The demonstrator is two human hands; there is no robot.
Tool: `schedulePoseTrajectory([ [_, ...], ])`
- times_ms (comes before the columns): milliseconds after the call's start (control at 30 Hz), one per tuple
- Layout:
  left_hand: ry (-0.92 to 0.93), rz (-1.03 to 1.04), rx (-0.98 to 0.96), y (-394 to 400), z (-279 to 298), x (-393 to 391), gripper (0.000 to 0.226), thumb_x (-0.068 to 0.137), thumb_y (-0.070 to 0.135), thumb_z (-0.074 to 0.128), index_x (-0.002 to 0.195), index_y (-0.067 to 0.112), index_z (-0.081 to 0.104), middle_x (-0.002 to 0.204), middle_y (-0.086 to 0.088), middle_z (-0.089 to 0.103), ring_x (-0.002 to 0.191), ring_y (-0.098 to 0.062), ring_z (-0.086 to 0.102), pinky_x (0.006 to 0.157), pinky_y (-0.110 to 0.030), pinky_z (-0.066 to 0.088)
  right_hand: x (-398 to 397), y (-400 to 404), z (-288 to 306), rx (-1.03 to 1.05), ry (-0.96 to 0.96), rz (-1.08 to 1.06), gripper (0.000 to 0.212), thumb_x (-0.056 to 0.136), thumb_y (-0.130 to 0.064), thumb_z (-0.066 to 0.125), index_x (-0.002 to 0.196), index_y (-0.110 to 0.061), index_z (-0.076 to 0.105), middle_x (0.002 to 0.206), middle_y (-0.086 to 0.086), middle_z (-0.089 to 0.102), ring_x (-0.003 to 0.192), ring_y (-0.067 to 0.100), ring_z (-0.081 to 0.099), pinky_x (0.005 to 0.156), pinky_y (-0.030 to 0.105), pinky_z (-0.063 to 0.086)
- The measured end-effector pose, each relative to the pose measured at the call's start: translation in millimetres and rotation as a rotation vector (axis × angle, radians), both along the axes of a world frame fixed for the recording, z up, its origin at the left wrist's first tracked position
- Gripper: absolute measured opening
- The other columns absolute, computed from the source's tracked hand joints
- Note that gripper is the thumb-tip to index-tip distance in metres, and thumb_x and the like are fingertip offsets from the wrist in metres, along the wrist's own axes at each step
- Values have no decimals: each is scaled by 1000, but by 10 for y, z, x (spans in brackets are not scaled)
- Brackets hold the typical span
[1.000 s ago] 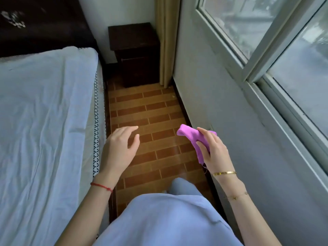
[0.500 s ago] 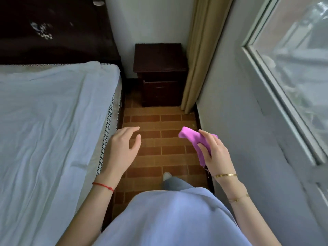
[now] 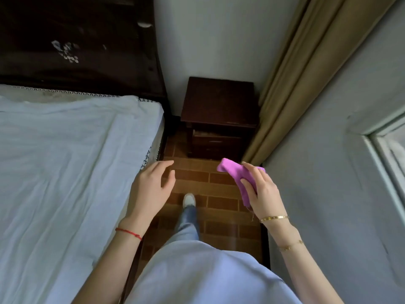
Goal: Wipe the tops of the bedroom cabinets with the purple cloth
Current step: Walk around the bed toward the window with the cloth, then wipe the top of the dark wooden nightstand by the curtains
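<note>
A dark brown bedside cabinet [image 3: 219,102] stands in the corner ahead, its flat top bare and a drawer showing on its front. My right hand [image 3: 260,189] is closed on a folded purple cloth [image 3: 238,176], held in the air short of the cabinet, over the brick-patterned floor. My left hand [image 3: 151,187] hovers open beside the bed's edge, fingers spread and holding nothing. Both hands stay clear of the cabinet.
A bed with a pale blue sheet [image 3: 65,172] and a dark headboard [image 3: 76,40] fills the left. A beige curtain [image 3: 306,73] hangs right of the cabinet along the grey wall [image 3: 328,194]. A window frame [image 3: 385,154] shows at far right. My foot [image 3: 189,199] is on the narrow floor strip.
I have walked forward along the aisle, so the cabinet looks larger and nearer. The view has tilted down from the window. Both hands keep their pose, cloth still in the right.
</note>
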State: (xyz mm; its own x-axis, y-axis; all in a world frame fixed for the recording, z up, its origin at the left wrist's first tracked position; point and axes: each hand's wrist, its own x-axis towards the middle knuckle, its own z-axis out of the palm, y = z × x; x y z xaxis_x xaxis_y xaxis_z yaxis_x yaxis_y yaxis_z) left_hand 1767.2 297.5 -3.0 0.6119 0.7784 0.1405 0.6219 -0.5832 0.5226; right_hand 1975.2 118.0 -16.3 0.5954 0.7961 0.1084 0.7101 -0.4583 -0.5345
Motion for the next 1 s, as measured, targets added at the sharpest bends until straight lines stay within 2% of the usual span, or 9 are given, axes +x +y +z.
schedulePoseTrajectory([
  [167,3,-33,7,936,-55,613,30,93,27,57,120,18,66,117,-1,68,105,-18,64,84,-29,52,623,932,-88,-1,-11,-28,41,96,-22,49,137,-15,46,126,8,58,107,25,59,86,21,39],
  [433,8,-82,79,2283,-39,1497,28,93,23,57,118,16,66,113,-1,68,102,-17,63,84,-22,46,1562,2254,-140,30,-16,-20,41,96,-22,50,136,-17,46,125,8,57,105,25,59,87,28,46],
  [600,7,-82,83,2904,-238,2079,29,93,23,58,119,14,66,114,-4,68,103,-19,64,87,-32,55,2158,2966,-312,-13,-14,15,42,97,-26,48,138,-19,43,125,7,56,106,22,58,89,27,47],
  [800,28,-73,66,3658,-928,2828,32,93,22,57,123,11,63,118,-7,66,109,-21,61,94,-36,52,2931,3864,-868,-95,-48,76,44,97,-25,47,140,-17,42,131,9,54,117,22,54,98,30,43],
  [1000,31,-101,73,4259,-2140,3444,32,91,17,60,121,7,64,116,-9,66,107,-25,61,90,-42,52,3544,4687,-2006,-126,-99,151,44,97,-25,47,139,-14,43,131,8,55,119,21,53,101,32,43],
])
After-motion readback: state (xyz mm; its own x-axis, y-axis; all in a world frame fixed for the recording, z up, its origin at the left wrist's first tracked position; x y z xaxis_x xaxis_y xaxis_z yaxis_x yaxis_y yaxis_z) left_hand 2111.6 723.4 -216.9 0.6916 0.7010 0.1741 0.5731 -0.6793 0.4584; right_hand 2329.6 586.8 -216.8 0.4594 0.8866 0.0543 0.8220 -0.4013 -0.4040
